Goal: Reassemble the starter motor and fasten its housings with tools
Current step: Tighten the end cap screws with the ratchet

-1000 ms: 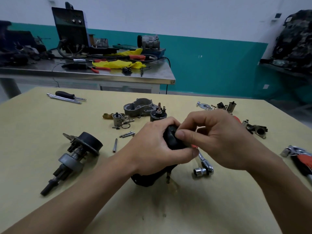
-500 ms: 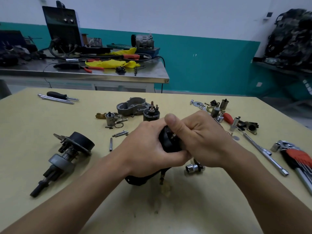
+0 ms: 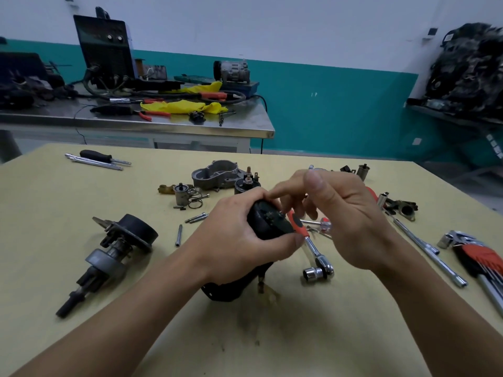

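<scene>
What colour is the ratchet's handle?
Red with a black inset, on the ratchet; the head view shows it.

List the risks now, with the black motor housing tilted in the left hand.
The motor housing leans on the table, gripped only by the left hand; a slip could drop it onto the ratchet beside it. The loose bolts lie close to the left forearm and could be swept off. The right hand only touches the housing's top end, so it may not catch it.
</scene>
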Demonstrator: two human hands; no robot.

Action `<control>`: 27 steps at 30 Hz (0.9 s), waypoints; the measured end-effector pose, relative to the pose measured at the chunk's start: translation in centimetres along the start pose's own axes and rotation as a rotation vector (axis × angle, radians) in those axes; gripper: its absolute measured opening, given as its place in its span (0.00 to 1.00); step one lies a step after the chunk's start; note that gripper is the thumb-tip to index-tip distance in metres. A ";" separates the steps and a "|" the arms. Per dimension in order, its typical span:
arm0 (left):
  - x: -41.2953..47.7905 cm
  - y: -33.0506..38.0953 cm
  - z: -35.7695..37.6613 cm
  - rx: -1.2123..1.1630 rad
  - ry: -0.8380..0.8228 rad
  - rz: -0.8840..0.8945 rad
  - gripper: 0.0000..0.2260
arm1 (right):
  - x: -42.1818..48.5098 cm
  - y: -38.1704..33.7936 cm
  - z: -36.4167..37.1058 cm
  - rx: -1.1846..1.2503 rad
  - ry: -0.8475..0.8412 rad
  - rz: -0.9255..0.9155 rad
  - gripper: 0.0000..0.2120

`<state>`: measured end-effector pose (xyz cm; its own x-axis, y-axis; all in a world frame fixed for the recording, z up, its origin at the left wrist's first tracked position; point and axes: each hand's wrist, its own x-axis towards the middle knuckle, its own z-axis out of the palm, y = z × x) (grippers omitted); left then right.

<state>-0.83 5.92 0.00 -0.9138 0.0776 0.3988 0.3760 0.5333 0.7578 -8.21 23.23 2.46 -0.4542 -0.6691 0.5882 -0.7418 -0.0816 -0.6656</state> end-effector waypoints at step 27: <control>-2.3 -2.1 -2.1 -0.245 0.040 -0.053 0.22 | -0.7 3.8 0.0 -0.528 -0.534 0.462 0.09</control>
<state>0.81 2.91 -1.40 -0.9281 0.0187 0.3718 0.3584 0.3154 0.8787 -10.75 23.39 -0.45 -0.5719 -0.8175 -0.0682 -0.7321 0.5461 -0.4072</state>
